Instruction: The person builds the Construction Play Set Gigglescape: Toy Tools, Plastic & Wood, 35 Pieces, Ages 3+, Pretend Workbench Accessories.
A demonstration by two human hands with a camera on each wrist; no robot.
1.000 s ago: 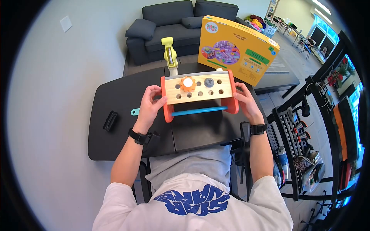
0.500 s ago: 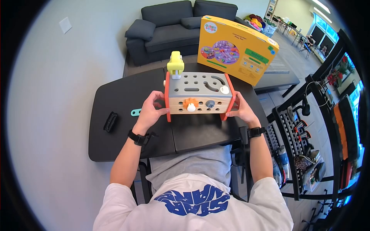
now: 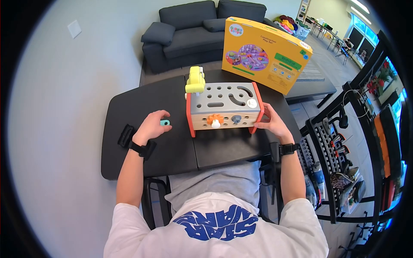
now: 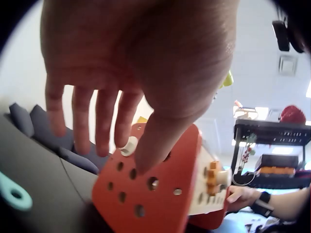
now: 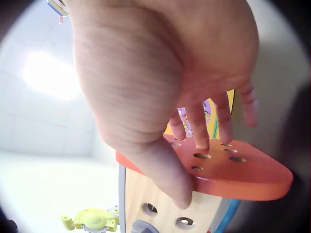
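A toy workbench (image 3: pixel 223 111) with red side panels, a grey slotted top and a wooden front stands on the black table. An orange gear (image 3: pixel 211 118) and a grey bolt (image 3: pixel 236 119) sit on its front; a yellow toy piece (image 3: pixel 196 78) rises at the top left corner. My right hand (image 3: pixel 274 124) grips the right red panel (image 5: pixel 238 174), thumb on the wooden front and fingers against the outer face. Apart from the workbench, my left hand (image 3: pixel 150 125) hovers with relaxed fingers over a teal strip with a hole (image 4: pixel 10 191), partly hidden beneath it.
Left of my left hand, a black object (image 3: pixel 125 136) lies on the table (image 3: pixel 133 99). Behind the workbench stands a yellow play set box (image 3: pixel 241 38). A dark sofa (image 3: pixel 189 41) is farther back, and a black rack with tools (image 3: pixel 331 142) stands at the right.
The workbench has tipped from showing its front to standing with its grey top upward. My left hand has let go of the left panel and moved left to the teal strip.
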